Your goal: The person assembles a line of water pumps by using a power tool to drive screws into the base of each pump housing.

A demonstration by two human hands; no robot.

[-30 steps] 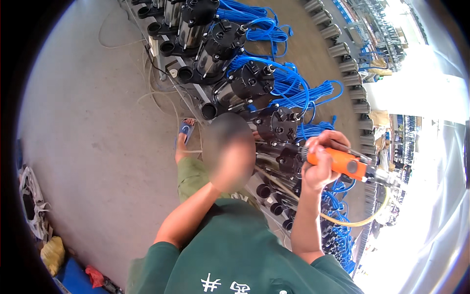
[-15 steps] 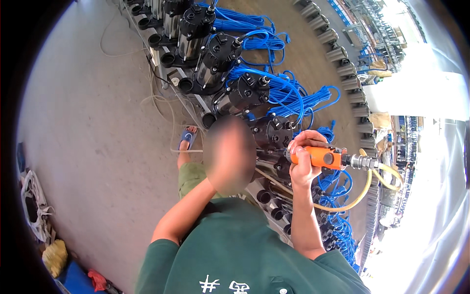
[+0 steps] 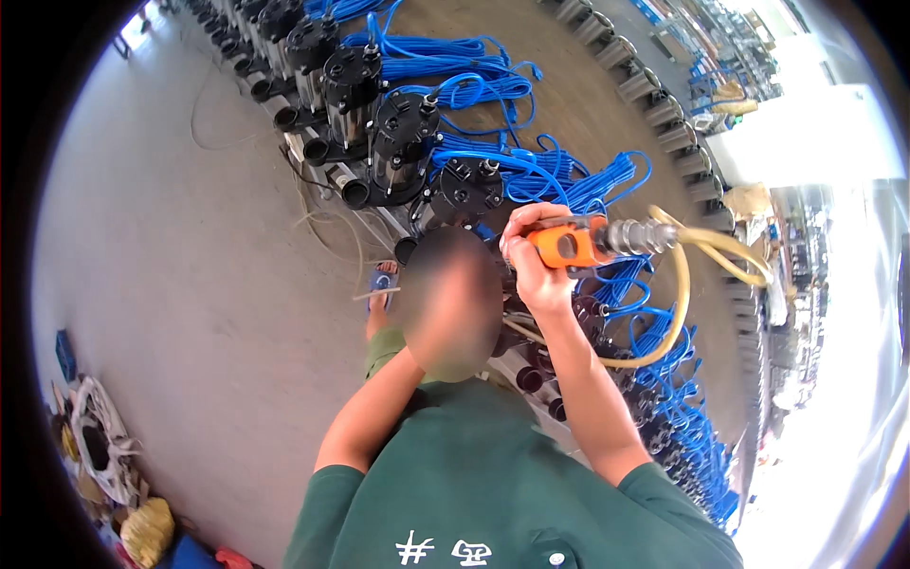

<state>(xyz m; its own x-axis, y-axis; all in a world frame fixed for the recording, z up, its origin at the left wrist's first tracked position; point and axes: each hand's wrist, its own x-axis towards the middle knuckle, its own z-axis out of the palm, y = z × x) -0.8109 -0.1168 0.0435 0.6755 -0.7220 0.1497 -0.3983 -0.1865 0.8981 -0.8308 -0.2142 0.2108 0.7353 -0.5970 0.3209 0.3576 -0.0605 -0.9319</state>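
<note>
My right hand (image 3: pixel 533 277) is wrapped round an orange air tool (image 3: pixel 571 245) and holds it level over the row of pumps. A metal coupling (image 3: pixel 640 237) at its right end joins a yellow air hose (image 3: pixel 679 318). Smeared out by a blurred patch, my left hand (image 3: pixel 451 303) is left of the tool, and its fingers cannot be made out. Just beyond the hands stands a pump with a black cap (image 3: pixel 467 192) and a steel body. The tool's other end is hidden behind my right hand and the blur.
More black-and-steel pumps (image 3: pixel 403 133) run in a line toward the far left. Coils of blue cable (image 3: pixel 559 175) lie beside them on the right. Steel cylinders (image 3: pixel 637 83) stand in a curved row farther right. A white sack (image 3: pixel 106 441) lies at the lower left.
My right hand and the air tool have moved left and slightly farther away, relative to the pumps. The view has shifted, so the pumps appear farther left. The hose has swung along.
</note>
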